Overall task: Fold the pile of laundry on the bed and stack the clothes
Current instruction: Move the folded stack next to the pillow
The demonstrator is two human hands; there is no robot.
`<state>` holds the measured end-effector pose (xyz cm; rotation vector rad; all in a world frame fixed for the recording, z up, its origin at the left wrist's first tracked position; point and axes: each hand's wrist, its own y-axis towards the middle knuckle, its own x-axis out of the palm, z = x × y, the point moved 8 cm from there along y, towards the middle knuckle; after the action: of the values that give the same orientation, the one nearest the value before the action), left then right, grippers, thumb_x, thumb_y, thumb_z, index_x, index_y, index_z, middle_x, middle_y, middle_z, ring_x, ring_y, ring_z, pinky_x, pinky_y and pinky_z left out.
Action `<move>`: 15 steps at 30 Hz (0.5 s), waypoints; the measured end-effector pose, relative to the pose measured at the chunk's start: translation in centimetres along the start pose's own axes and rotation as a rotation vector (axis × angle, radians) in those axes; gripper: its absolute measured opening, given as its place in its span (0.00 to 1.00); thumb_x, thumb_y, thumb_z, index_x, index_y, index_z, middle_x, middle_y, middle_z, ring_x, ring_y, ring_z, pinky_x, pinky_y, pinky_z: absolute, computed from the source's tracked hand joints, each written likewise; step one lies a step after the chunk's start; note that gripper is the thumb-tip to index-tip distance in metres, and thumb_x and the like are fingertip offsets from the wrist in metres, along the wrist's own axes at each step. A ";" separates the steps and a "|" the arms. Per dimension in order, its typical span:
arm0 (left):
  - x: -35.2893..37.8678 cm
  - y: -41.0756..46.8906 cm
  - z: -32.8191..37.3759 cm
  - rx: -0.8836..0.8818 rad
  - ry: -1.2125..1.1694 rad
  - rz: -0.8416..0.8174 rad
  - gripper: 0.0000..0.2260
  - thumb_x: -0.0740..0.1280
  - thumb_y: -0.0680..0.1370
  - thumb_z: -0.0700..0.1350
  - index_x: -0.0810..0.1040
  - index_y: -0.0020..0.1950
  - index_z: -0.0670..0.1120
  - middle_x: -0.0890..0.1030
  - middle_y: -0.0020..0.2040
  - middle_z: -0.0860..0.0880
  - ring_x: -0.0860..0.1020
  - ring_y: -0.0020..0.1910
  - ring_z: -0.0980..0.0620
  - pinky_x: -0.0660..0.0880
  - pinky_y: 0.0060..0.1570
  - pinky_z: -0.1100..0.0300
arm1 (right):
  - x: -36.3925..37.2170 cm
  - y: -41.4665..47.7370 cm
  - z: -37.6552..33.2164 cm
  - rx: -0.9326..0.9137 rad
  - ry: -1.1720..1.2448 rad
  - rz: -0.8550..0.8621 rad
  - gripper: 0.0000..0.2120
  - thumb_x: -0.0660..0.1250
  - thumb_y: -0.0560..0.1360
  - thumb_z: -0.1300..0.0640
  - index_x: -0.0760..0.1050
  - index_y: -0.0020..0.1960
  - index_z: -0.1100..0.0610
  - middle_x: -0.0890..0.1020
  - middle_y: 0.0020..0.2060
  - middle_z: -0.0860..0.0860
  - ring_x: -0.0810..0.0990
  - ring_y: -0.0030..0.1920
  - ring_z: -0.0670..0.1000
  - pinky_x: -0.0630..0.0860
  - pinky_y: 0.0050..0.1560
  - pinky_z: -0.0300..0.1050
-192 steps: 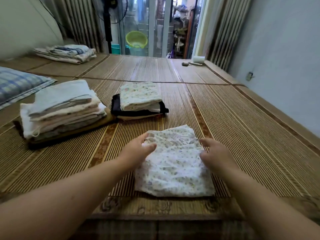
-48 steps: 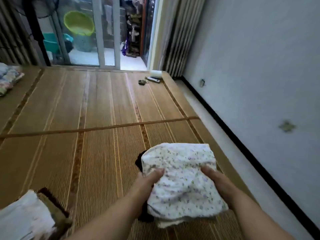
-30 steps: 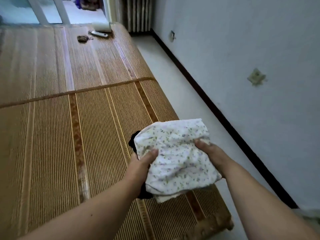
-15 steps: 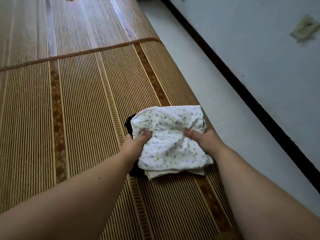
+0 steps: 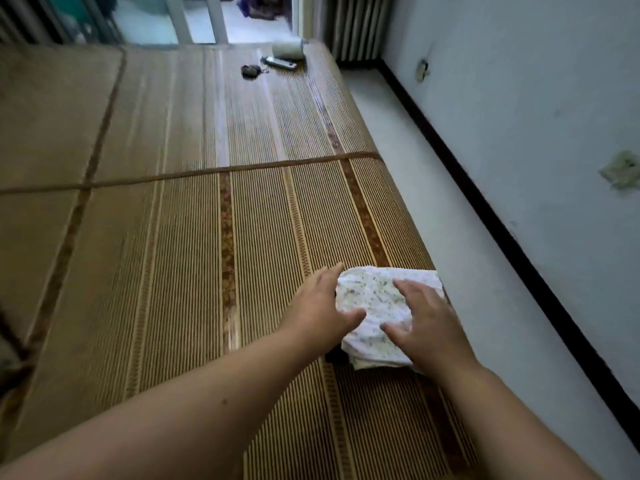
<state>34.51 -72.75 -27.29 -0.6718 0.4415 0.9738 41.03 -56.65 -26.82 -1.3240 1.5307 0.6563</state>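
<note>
dark garment point(image 5: 336, 357) mostly hidden under floral fold point(image 5: 372, 306) (only 1 corner shows).

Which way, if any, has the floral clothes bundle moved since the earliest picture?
Yes. The floral bundle moved right: from the middle of the mat to its right edge, next to the floor strip.

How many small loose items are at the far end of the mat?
3: a white roll at the far right corner, a slim silver device just in front of it, and a dark key bunch further left. Nothing seems hidden.
</note>
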 end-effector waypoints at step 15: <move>-33.2 -22.7 -15.0 -0.099 0.469 0.211 0.28 0.64 0.76 0.59 0.62 0.75 0.57 0.61 0.76 0.52 0.56 0.76 0.51 0.54 0.74 0.46 | 1.2 -7.6 -41.3 -0.486 -0.266 -0.190 0.28 0.64 0.75 0.40 0.63 0.73 0.42 0.62 0.74 0.45 0.62 0.73 0.49 0.61 0.72 0.52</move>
<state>36.84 -112.05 -10.24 -0.9626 0.8954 1.0398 35.21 -94.96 -10.61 -1.6398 1.0496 1.0786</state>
